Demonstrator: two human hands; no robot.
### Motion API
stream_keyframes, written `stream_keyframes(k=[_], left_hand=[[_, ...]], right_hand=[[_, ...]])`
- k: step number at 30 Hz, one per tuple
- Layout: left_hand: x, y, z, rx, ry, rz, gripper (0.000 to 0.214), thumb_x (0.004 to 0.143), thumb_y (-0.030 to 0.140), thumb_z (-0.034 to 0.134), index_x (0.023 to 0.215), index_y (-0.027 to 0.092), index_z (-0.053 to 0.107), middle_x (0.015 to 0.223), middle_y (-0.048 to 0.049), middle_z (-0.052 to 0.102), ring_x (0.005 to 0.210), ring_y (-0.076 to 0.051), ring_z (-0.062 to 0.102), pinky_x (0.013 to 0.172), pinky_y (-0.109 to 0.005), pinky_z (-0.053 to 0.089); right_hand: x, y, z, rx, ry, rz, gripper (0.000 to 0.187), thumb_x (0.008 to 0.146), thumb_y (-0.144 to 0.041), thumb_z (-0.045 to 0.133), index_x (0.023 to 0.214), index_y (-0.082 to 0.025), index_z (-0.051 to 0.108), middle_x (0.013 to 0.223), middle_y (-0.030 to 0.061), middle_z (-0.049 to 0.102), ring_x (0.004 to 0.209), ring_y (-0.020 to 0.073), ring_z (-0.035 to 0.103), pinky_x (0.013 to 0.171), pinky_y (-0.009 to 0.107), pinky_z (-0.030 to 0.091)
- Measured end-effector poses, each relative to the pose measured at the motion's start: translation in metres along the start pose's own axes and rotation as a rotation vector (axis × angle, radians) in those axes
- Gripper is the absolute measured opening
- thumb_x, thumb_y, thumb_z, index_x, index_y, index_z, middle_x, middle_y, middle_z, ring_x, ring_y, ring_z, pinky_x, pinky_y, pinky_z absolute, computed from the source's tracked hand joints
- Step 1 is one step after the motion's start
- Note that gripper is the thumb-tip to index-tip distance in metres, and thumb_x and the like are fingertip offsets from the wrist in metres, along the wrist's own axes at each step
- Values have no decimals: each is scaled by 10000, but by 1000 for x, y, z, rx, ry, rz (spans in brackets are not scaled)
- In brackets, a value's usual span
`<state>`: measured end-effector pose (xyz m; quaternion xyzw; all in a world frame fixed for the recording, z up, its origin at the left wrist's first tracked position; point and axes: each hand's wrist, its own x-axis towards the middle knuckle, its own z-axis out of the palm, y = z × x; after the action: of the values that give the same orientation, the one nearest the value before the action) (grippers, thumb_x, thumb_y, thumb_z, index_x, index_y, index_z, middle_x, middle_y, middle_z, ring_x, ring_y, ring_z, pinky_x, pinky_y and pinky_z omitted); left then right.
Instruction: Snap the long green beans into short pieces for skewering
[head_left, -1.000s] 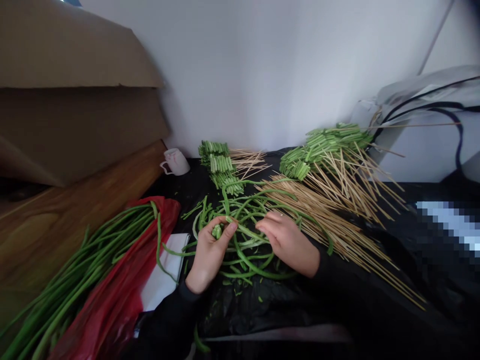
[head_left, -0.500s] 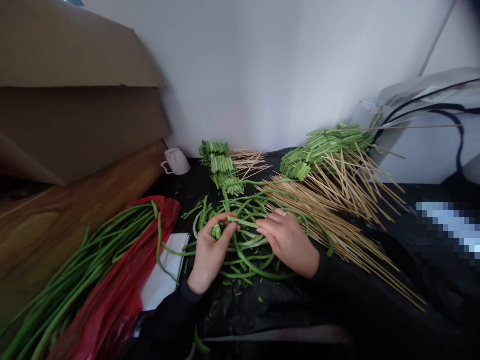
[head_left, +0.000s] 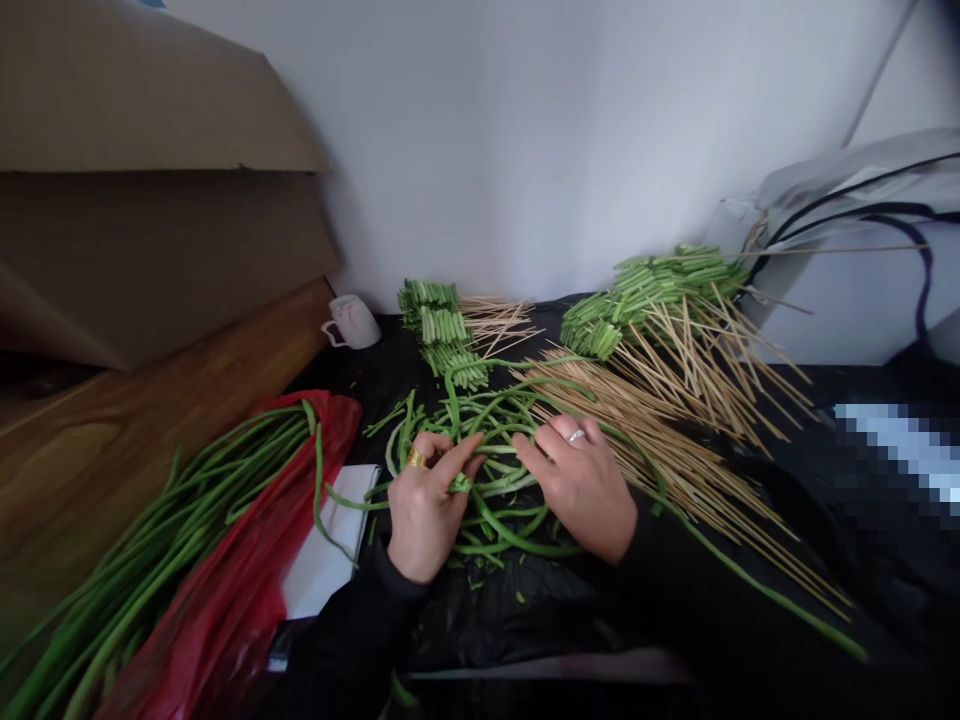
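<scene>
A: Where's the left hand (head_left: 424, 515)?

B: Near the tabletop's (head_left: 375, 375) front edge, about mid-width, on the loose long beans (head_left: 499, 440). Fingers (head_left: 457, 458) curled over a small bunch of cut bean pieces (head_left: 459, 484), thumb side pinching it. Gold ring on one finger.

A: And the right hand (head_left: 581, 485)?

B: Just beside the left, palm down on the same tangle. Fingers narrow, tips on a bean strand btwn the two hands. Can't tell if it's really gripped or only pressed. Silver ring shows.

A: So the beans are where?

B: Loose pile sits centre-front of the tabletop, under and around both hands. One strand trails off toward the front right corner.

A: Anything else on there?

B: Bare bamboo skewers (head_left: 675, 450) fan out right of the pile, touching it. Toward the back edge, mid: stacked bean skewers (head_left: 442, 335). Back right: bigger heap of finished bean skewers (head_left: 645, 295), sticks pointing front-right. White cup (head_left: 351, 322) at the back left corner, tipped on its side.

A: Left side?

B: Red plastic bag (head_left: 247, 570) w/ uncut long beans (head_left: 165, 555) lying on it, at the front left edge. White paper (head_left: 330, 545) just beside the bag, near the left wrist. Cardboard box (head_left: 150, 180) beyond, well apart from the hands.
</scene>
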<state>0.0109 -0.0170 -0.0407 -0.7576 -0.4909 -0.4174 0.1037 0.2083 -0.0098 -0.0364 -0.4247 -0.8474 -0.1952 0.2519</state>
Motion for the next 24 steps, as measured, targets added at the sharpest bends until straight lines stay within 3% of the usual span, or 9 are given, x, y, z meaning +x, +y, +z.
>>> stream_keyframes(k=[5,11,16,21,24], left_hand=[[-1,-1,1,18,1,-17,307,838,248,677,1144,247,683,871,-20,506,703,-110,544,608,-230,442],[-7,-6,7,-64,-156,70,182,881,210,607,1043,215,690,827,-21,597,713,-123,587,658,-233,475],[-8,-6,7,-50,-245,94,178,887,163,564,1024,202,671,921,-52,644,797,-155,618,718,-260,493],[-2,-2,2,-208,-181,36,136,880,201,597,983,206,686,890,-51,655,799,-160,627,735,-264,495],[4,2,-3,-342,-151,-48,94,849,225,652,920,200,708,847,-43,661,776,-155,625,721,-259,493]], right_hand=[[0,-3,0,-25,-21,7,222,894,-168,566,1102,-131,634,867,75,586,877,251,455,766,398,320],[2,-9,0,-8,1,-74,200,917,-158,512,1068,-124,639,805,64,558,850,242,452,757,394,321],[1,-9,-1,30,19,-102,226,937,-138,459,1069,-118,641,807,72,574,850,242,459,764,400,326],[0,-7,2,138,53,-66,266,964,-150,418,1143,-129,613,852,85,626,901,241,491,792,398,327],[0,-8,4,222,69,-12,238,974,-164,415,1093,-138,620,827,71,646,881,223,503,802,385,315]])
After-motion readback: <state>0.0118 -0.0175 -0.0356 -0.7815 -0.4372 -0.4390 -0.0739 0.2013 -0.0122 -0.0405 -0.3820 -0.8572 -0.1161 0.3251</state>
